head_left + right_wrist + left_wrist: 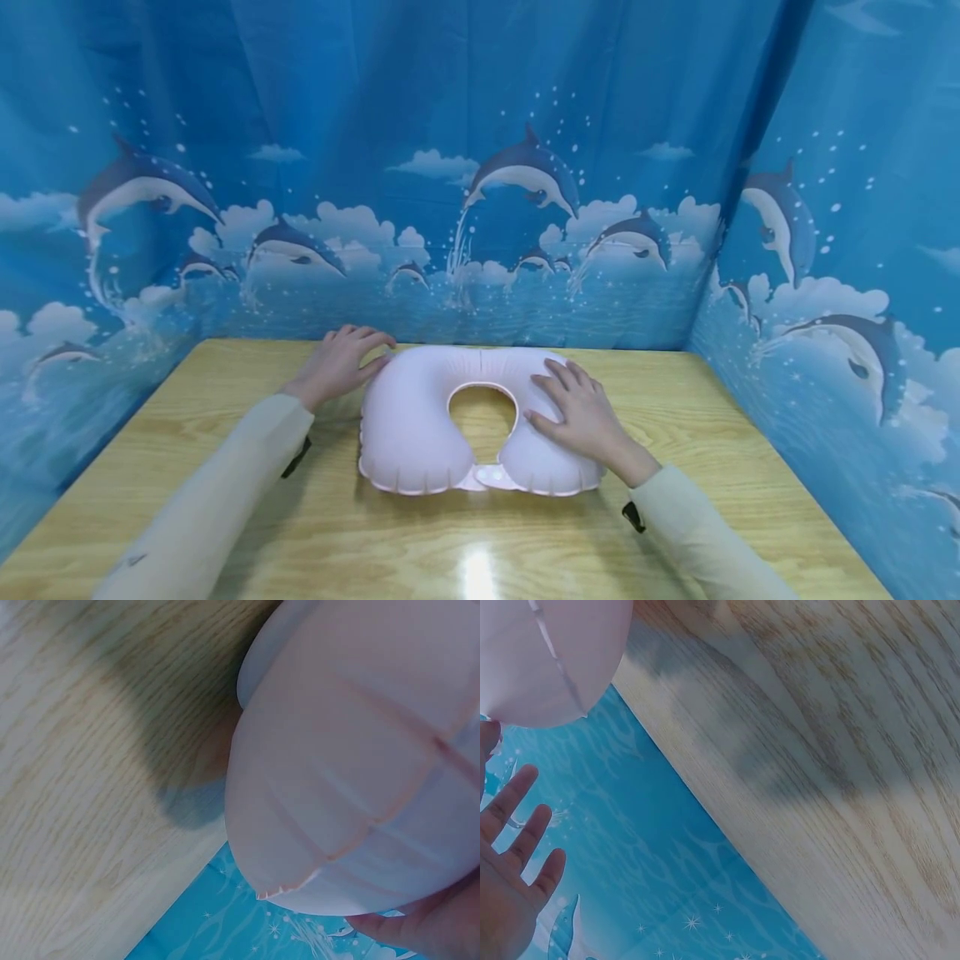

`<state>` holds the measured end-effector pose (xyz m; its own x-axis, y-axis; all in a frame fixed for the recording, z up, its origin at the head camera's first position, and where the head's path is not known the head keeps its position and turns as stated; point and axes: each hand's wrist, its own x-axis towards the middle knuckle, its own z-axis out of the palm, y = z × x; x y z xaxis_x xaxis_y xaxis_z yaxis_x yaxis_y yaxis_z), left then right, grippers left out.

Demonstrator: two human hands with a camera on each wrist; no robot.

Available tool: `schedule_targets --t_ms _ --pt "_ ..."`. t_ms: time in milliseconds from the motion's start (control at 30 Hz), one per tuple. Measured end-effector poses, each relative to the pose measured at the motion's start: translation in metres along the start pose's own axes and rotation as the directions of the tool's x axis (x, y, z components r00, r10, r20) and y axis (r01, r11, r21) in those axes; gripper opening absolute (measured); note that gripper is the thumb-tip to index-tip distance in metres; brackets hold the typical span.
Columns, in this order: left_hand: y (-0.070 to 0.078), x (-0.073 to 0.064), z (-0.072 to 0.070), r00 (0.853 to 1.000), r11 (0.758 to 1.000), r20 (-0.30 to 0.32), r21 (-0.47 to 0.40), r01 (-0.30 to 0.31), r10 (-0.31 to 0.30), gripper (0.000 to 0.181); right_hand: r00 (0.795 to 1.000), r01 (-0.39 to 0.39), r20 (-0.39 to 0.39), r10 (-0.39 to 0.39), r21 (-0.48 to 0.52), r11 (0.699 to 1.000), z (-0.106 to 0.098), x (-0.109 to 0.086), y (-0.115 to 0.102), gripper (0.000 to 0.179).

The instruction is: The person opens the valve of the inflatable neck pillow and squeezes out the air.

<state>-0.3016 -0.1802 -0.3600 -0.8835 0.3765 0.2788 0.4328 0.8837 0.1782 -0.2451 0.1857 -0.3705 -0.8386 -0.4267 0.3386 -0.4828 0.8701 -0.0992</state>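
A pale pink inflated neck pillow (416,417) lies on the wooden table, its opening toward me and a snapped strap (491,476) bridging the two ends. My left hand (342,363) is at the pillow's far left corner, fingers spread and the thumb close to its side. In the left wrist view, the fingers of the left hand (514,862) are extended beside the pillow (551,660). My right hand (588,414) rests on the right lobe with fingers spread. The right wrist view shows the pillow's seamed side (337,765) and part of the right hand (427,930) against it.
The wooden table (675,517) extends around the pillow on all sides. Blue curtains (420,108) printed with dolphins and clouds stand along its back, left and right edges. A dark band shows at each wrist.
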Motion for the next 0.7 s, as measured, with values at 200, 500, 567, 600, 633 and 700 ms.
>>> schedule_targets --t_ms 200,500,567,600,633,700 --pt "-0.0008 0.0006 0.0018 1.0 1.0 -0.016 0.012 -0.007 0.007 0.026 1.0 0.001 0.0 -0.001 0.005 1.0 -0.0001 0.0 -0.0007 0.057" --pt "-0.0007 0.0002 0.0033 0.998 1.0 -0.054 0.023 -0.018 0.019 0.02 1.0 -0.004 0.003 0.004 0.007 1.0 -0.0004 -0.0002 -0.0007 0.057" --pt "-0.0004 -0.0001 0.0035 0.998 0.999 -0.062 0.029 -0.02 0.022 0.02 1.0 -0.005 0.005 0.005 0.005 1.0 0.0002 -0.0001 -0.0004 0.057" --pt "-0.0004 -0.0002 0.0037 0.998 0.999 -0.064 0.031 -0.021 0.023 0.021 1.0 -0.005 0.006 0.005 0.003 1.0 0.0008 -0.0001 -0.0001 0.057" --pt "-0.0004 -0.0002 0.0039 0.998 0.999 -0.066 0.035 -0.02 0.023 0.021 1.0 -0.005 0.007 0.005 0.002 1.0 0.0013 -0.0002 0.0001 0.057" --pt "-0.0006 0.0 0.0044 0.997 0.999 -0.071 0.042 -0.019 0.022 0.021 1.0 -0.005 0.008 0.005 0.001 1.0 0.0021 -0.0003 0.0006 0.057"
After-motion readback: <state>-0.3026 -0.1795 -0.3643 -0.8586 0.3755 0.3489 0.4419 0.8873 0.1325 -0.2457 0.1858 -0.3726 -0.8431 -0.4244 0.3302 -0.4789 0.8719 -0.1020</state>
